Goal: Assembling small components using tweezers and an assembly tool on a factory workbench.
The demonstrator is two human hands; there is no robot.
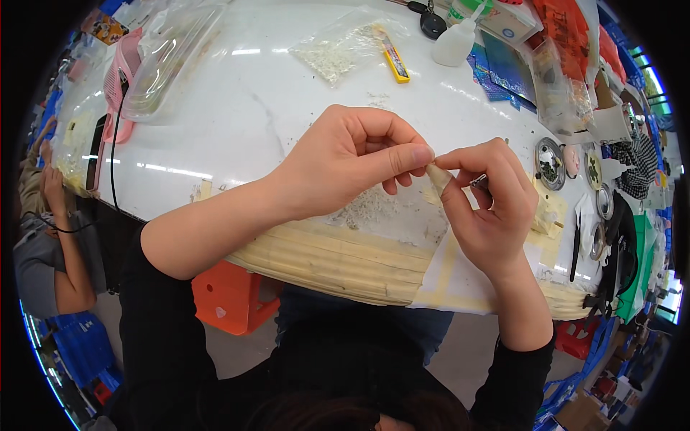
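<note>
Pinch work, it seems, with left hand (363, 154) and right hand (496, 197) both closed on a small pale cone (439, 178) above the table (230, 97), next move likely wanting steadiness.

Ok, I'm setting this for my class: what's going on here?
Someone at a white table has the left hand and right hand meeting at the fingertips; what they pinch is too small to identify. The right hand's curled fingers also hold a small metal tool. Pale crumbs lie on the tabletop nearby.
</note>
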